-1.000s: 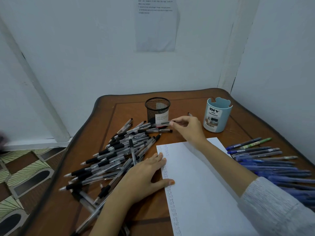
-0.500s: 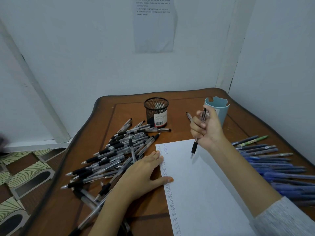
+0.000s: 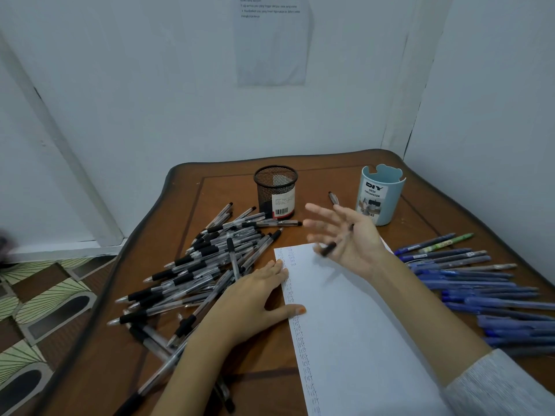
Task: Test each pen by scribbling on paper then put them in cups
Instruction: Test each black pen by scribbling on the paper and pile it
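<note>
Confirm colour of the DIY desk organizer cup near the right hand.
The cup is light blue with a white printed label. The head view, the only one, shows it clearly.

We see two arms. Right forearm [image 3: 420,310] is bare from the wrist up to a light grey sleeve [image 3: 498,385] at the frame's lower right corner. The fabric looks like a fine knit w/ thin ribbed lines running along it; the cuff edge is soft & too blurred to read further. Left forearm [image 3: 186,370] is bare as far as the frame goes. Left hand [image 3: 255,298] has slim fingers [image 3: 270,270], and its thumbnail [image 3: 301,310] carries an orange tint, polish or stain, can't tell. Right hand [image 3: 354,238] is motion-blurred, so its nail detail is lost.
</note>
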